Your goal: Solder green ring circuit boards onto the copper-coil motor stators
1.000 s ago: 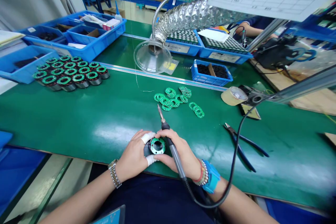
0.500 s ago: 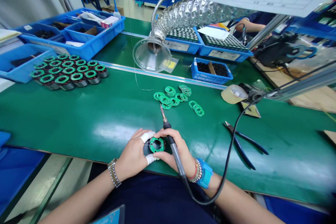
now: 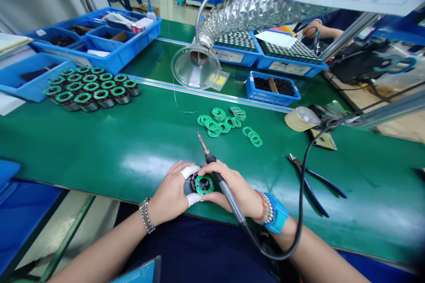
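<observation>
My left hand grips a small round motor stator with a green ring-shaped circuit board on top, and two of its fingers are wrapped in white. My right hand holds a soldering iron like a pen, with its fingers against the stator's edge. The iron's metal tip points up and away, clear of the board. Beyond the hands lies a loose pile of green ring boards. Part of the stator is hidden by my fingers.
Rows of finished stators stand at the left, beside blue bins. Side cutters and a tape roll lie to the right. A foil extraction hose hangs overhead. A co-worker's hand shows at the far side.
The soldering iron's tip has swung left, and the iron leans further over. Both hands still hold the stator and iron. The whole view has shifted slightly right.
</observation>
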Demonstrator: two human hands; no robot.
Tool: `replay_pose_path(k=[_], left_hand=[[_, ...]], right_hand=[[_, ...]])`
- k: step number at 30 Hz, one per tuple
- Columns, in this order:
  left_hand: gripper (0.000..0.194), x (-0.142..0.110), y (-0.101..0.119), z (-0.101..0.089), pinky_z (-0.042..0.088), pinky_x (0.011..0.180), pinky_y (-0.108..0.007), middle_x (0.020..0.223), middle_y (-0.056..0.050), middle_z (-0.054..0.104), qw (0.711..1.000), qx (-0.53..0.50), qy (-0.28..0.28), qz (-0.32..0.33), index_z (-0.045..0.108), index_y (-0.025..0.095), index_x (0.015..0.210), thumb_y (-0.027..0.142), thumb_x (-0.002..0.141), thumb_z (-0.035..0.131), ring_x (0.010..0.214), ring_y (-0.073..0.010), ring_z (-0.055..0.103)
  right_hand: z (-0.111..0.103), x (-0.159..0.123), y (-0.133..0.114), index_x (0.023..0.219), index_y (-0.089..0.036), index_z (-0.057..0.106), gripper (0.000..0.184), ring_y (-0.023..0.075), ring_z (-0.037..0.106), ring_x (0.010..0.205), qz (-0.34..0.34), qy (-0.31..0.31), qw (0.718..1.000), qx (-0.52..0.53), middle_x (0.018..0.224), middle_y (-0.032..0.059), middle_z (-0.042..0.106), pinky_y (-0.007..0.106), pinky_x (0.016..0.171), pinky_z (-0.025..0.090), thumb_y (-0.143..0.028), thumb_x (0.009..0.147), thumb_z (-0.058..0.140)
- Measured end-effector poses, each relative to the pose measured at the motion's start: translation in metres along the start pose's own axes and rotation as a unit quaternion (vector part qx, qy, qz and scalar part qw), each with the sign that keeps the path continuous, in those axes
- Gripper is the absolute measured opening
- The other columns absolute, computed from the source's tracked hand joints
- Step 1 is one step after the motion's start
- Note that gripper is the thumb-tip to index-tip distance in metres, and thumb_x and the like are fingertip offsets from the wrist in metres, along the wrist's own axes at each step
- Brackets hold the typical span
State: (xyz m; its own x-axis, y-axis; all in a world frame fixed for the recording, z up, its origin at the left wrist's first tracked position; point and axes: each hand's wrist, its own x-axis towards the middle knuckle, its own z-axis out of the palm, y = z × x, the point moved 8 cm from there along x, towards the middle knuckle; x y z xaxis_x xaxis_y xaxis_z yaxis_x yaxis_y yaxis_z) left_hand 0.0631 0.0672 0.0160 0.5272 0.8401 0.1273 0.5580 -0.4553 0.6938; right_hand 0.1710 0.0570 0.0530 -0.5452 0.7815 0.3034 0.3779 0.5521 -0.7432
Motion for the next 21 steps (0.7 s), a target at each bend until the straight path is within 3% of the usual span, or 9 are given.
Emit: replay_pose_path(k=[15, 21], left_hand=[[0.052, -0.0004, -0.0010, 0.0024, 0.027, 0.106, -0.050, 0.118, -0.010, 0.058, 1.000, -0.006, -0.021, -0.003, 0.049, 0.019, 0.116, 0.028, 0.070, 0.070, 0.113, -0.0244, 0.052], [0.051, -0.0013, -0.0022, 0.0044, 0.026, 0.108, -0.048, 0.119, -0.011, 0.058, 1.000, -0.002, -0.025, -0.003, 0.048, 0.018, 0.118, 0.031, 0.073, 0.068, 0.113, -0.0236, 0.053]], right_hand=[[0.0035, 0.0003, -0.0085, 0.118, -0.021, 0.039, 0.040, 0.0191, 0.054, 0.093, -0.007, -0.040, 0.999, -0.015, 0.106, 0.0081, 0.056, 0.033, 0.081, 0.048, -0.024, 0.083, 0.059], [0.0061, -0.0042, -0.0070, 0.121, -0.022, 0.036, 0.044, 0.0206, 0.053, 0.098, 0.012, 0.011, 1.000, -0.003, 0.109, 0.0090, 0.054, 0.035, 0.085, 0.048, -0.021, 0.083, 0.058]])
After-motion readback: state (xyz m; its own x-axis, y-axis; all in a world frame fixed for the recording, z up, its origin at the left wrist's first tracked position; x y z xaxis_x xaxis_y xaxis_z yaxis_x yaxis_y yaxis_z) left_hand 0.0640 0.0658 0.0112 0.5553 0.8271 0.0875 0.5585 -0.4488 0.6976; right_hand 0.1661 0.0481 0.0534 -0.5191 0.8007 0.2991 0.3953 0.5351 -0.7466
